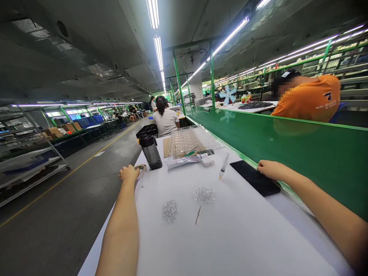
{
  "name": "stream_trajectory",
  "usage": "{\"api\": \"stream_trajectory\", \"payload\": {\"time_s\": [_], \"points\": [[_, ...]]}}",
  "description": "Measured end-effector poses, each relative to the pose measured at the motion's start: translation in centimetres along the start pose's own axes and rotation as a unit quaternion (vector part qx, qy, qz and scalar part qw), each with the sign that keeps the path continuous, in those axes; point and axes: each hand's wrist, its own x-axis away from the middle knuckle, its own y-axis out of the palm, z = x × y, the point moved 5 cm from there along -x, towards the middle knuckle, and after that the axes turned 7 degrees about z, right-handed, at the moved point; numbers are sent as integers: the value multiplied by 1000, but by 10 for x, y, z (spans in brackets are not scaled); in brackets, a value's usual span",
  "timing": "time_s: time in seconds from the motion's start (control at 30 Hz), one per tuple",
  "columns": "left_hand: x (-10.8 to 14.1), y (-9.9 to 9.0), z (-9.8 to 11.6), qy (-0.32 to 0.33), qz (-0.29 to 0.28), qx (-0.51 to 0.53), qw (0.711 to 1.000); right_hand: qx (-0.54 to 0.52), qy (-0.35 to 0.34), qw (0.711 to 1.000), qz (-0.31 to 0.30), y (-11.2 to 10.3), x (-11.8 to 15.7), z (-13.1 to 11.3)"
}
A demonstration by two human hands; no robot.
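Syringe (224, 166) L of phone (255, 178), on bench (230, 237).

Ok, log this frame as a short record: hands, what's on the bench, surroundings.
Left hand: beside a tape roll
Right hand: resting on a black smartphone
Between hands: heaps of clear beads, syringe
Further along: clear compartment tray, black bottle
Surroundings: white workbench, co-worker in orange shirt behind green divider

My left hand (128, 173) touches a tape roll (140, 171), my right hand (269, 170) lies on a black phone (254, 178), with two heaps of clear beads (204, 194) and a syringe (224, 166) between them.
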Motion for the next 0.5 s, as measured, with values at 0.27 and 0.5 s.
{"api": "stream_trajectory", "payload": {"time_s": [0.27, 0.5], "points": [[4, 10, 11, 63, -60, 27, 996, 6, -1, 1000, 2, -1, 0, 0], [-1, 13, 9, 42, -61, 38, 996, 17, -13, 1000, 3, 1, -5, 2]]}}
